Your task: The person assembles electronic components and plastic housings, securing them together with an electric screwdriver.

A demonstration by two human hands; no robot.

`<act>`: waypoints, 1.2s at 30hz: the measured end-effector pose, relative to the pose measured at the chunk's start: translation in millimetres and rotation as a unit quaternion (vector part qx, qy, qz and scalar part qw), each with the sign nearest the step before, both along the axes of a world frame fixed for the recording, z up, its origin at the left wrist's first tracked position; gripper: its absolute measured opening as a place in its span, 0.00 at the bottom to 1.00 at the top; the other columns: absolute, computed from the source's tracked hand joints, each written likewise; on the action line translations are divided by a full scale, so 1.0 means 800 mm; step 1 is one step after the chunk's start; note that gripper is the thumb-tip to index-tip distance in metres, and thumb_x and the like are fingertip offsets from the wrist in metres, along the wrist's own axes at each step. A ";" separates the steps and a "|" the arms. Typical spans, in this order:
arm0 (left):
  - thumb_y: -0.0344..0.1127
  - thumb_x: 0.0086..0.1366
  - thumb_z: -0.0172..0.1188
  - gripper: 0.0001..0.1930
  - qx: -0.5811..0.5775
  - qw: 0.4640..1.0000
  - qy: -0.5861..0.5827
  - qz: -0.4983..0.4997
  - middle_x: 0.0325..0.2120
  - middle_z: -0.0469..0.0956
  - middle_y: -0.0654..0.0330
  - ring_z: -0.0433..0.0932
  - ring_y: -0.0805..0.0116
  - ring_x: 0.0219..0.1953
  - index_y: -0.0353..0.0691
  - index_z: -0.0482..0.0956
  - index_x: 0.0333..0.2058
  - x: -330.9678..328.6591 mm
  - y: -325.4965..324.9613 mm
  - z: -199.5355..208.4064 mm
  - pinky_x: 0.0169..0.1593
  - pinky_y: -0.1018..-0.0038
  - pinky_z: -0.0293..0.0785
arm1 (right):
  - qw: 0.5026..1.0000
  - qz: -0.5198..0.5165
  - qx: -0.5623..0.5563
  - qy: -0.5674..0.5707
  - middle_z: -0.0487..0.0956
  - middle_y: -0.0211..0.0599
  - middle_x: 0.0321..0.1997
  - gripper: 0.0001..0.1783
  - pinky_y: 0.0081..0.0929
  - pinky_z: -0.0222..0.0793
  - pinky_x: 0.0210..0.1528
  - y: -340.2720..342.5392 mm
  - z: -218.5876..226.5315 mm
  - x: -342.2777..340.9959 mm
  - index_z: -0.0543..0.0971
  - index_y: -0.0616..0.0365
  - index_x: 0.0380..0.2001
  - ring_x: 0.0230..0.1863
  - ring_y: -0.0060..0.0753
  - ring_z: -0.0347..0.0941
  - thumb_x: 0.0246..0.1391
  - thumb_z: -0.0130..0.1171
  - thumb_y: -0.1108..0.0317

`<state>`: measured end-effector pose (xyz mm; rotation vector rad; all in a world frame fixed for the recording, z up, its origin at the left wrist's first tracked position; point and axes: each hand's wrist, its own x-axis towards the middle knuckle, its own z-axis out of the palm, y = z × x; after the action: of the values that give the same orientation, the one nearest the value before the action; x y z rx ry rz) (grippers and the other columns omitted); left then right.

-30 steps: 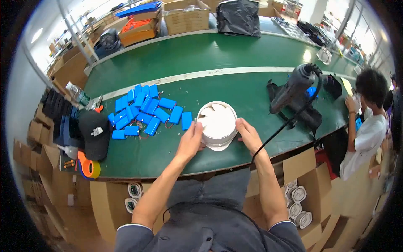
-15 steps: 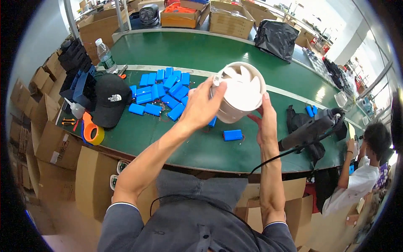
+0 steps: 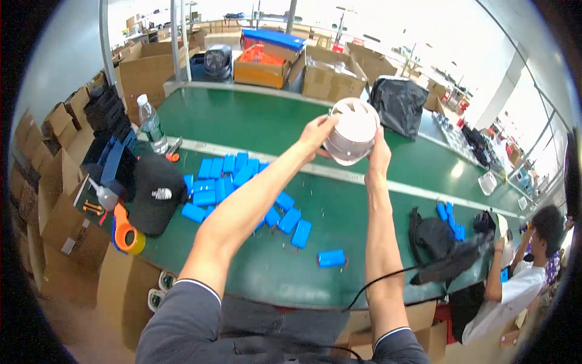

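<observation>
A white round fan housing (image 3: 351, 136) with pale blades inside is held up at arm's length over the far part of the green workbench. My left hand (image 3: 316, 134) grips its left side, the thumb on the rim. Against the right side presses my right hand (image 3: 378, 155), its fingers partly hidden behind the housing. Below and to the left lie several blue battery packs (image 3: 205, 197) with thin wires, partly covered by my left forearm. One separate blue battery pack (image 3: 331, 258) rests nearer the front edge.
A black cap (image 3: 154, 194), a water bottle (image 3: 151, 124) and a yellow-orange tape roll (image 3: 128, 238) stand at the left. On the right are a dark bag (image 3: 433, 233) and a co-worker (image 3: 515, 285). Cardboard boxes (image 3: 333, 76) and a black plastic bag (image 3: 398, 106) line the far side.
Both hands have reached farther out with the fan housing, away from my body. The view has tilted up, so more of the room behind the bench shows.
</observation>
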<state>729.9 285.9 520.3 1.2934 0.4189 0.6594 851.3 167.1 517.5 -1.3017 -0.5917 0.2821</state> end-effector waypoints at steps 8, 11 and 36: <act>0.60 0.51 0.55 0.40 -0.032 0.983 0.178 0.011 0.54 0.62 0.51 0.64 0.47 0.53 0.42 0.58 0.58 0.081 0.139 -0.122 0.41 0.46 0.71 | 0.949 0.165 -0.016 0.270 0.56 0.42 0.64 0.35 0.46 0.36 0.64 0.110 -0.148 0.093 0.59 0.60 0.58 0.66 0.36 0.42 0.56 0.45 0.45; 0.65 0.53 0.51 0.42 -0.093 0.980 0.176 0.019 0.57 0.59 0.50 0.61 0.44 0.56 0.42 0.57 0.58 0.087 0.175 -0.150 0.44 0.41 0.67 | 0.970 0.144 -0.149 0.125 0.54 0.43 0.65 0.35 0.42 0.44 0.63 0.107 -0.145 0.084 0.55 0.61 0.60 0.66 0.38 0.46 0.56 0.48 0.51; 0.36 0.61 0.53 0.13 -0.024 0.649 0.221 0.728 0.34 0.78 0.56 0.76 0.71 0.38 0.34 0.74 0.42 -0.942 -0.411 -0.364 0.42 0.75 0.71 | 0.762 0.341 -0.350 -0.425 0.69 0.37 0.46 0.43 0.18 0.66 0.31 -0.197 -0.188 -0.298 0.64 0.55 0.57 0.33 0.25 0.68 0.30 0.63 0.82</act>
<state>-23.7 -42.9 228.9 0.8030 1.9799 1.6250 612.9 9.7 367.1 -1.8920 -1.9013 0.5426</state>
